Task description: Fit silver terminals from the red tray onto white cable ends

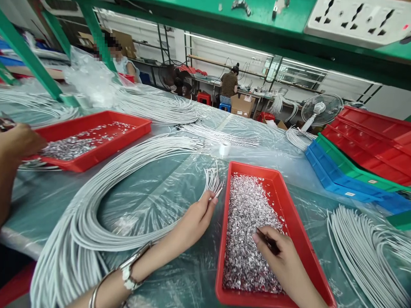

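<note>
**Hands at work among wires and metal bits**

The left hand's (195, 220) fingertips (212, 200) are pinched on the fanned ends of grey wires (77, 231), whose long loop sweeps away toward 9 o'clock over a plastic sheet (154, 188). At 3 o'clock the right hand (282, 261) rests on shiny metal bits (247, 214) in a red tray (297, 231), fingers bunched together; what they grip cannot be told. At 10 o'clock another person's hand (19, 141) sits beside a second red tray (96, 156). Stacked trays (337, 184) and a fan (321, 109) stand at 2 o'clock.
</note>
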`<control>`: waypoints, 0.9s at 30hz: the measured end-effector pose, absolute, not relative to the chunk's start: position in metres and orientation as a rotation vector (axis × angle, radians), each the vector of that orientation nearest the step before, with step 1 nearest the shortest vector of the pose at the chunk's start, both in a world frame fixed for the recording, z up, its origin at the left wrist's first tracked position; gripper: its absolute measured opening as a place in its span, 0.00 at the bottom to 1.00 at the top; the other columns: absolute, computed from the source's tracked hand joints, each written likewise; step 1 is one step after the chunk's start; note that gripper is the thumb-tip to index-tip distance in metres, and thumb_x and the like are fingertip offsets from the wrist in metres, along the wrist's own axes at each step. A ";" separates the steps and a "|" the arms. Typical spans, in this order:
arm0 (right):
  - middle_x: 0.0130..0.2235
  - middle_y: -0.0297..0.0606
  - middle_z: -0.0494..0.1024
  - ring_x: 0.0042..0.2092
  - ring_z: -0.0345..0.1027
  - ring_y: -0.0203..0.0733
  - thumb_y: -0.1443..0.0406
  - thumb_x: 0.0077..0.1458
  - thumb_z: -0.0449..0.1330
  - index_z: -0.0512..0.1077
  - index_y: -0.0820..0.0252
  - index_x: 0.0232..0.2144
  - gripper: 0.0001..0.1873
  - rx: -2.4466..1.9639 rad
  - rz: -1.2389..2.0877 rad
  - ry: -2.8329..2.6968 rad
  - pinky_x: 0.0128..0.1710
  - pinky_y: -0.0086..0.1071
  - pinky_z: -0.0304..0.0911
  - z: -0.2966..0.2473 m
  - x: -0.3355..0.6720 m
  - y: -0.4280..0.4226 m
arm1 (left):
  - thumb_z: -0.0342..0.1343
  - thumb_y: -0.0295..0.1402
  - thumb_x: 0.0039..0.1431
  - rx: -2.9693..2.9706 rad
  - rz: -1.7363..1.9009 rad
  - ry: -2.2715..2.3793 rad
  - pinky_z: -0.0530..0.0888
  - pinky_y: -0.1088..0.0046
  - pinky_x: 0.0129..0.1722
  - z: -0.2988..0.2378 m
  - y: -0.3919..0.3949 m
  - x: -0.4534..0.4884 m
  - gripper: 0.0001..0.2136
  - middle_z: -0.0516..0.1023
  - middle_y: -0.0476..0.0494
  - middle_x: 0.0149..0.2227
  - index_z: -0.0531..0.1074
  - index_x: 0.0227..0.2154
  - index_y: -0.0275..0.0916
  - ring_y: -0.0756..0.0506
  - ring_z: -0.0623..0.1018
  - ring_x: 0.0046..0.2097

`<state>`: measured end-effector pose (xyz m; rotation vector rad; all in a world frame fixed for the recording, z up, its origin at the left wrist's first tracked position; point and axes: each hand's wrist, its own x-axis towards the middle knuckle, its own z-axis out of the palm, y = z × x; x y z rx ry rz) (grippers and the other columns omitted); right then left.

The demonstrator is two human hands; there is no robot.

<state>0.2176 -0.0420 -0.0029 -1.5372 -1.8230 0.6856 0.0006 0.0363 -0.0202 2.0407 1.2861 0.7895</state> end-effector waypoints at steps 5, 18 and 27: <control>0.21 0.28 0.60 0.23 0.55 0.34 0.59 0.61 0.51 0.63 0.58 0.25 0.14 -1.499 0.760 -1.865 0.21 0.26 0.51 0.013 0.191 -0.026 | 0.35 0.39 0.69 1.867 0.912 1.142 0.61 0.77 0.25 -0.013 0.028 0.003 0.15 0.57 0.54 0.23 0.61 0.31 0.39 0.51 0.62 0.25; 0.38 0.39 0.76 0.41 0.70 0.42 0.58 0.64 0.46 0.67 0.54 0.43 0.14 -1.462 0.909 -1.667 0.40 0.32 0.65 0.009 0.173 -0.034 | 0.36 0.39 0.70 1.652 0.769 0.834 0.62 0.76 0.26 -0.001 0.004 -0.004 0.16 0.61 0.55 0.21 0.64 0.32 0.39 0.52 0.62 0.23; 0.33 0.37 0.73 0.36 0.68 0.41 0.57 0.64 0.45 0.68 0.56 0.42 0.15 -1.390 1.194 -1.576 0.37 0.35 0.65 0.014 0.167 -0.032 | 0.34 0.41 0.70 1.614 0.565 0.817 0.60 0.74 0.28 0.006 0.003 -0.006 0.17 0.57 0.54 0.23 0.57 0.27 0.40 0.51 0.59 0.26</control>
